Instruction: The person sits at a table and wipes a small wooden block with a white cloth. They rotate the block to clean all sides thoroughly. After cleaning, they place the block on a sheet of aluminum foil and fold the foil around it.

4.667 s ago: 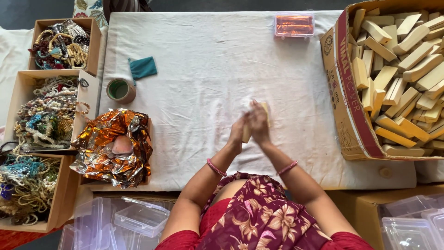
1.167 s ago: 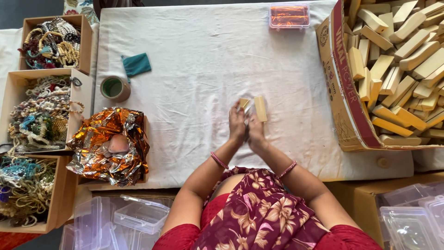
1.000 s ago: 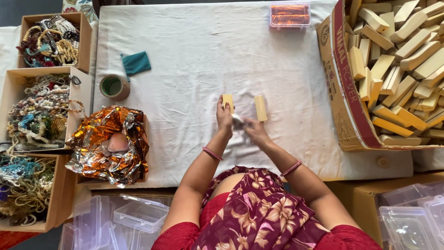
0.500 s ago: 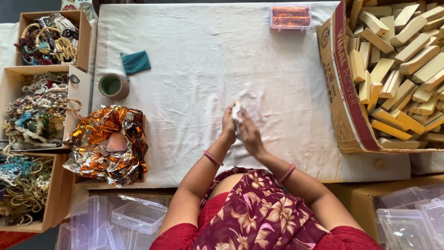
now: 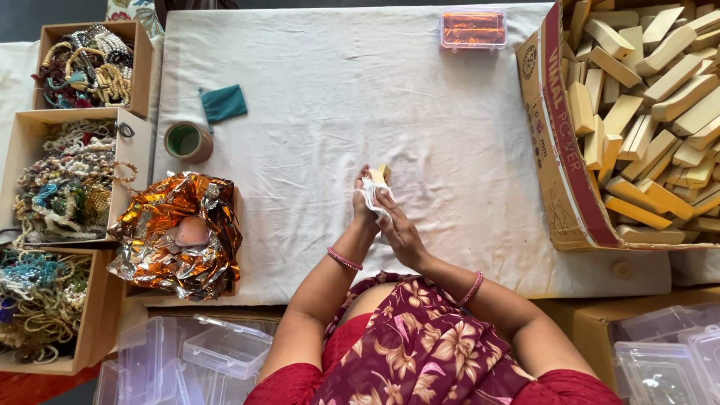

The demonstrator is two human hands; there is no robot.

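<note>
1. The left hand (image 5: 365, 201) and right hand (image 5: 399, 231) meet over the middle of the white cloth (image 5: 450, 135).
2. Both hands' fingers are closed around a tan block (image 5: 381, 175) and a white rag (image 5: 373, 196).
3. The hands and rag hide most of the block.
4. The frame cuts off the box of blocks (image 5: 559, 180) at right.

A matt, creased white cloth (image 5: 337, 97) covers the surface, and the pale wooden block (image 5: 380, 175) with the bit of soft white cloth (image 5: 373, 196) around it looks smooth and unvarnished. The crumpled orange-and-silver foil sheet (image 5: 180, 232) is glossy and metallic. The brown cardboard box (image 5: 551, 157) is dull paperboard, the small clear lidded boxes (image 5: 225, 349) shiny plastic.
</note>
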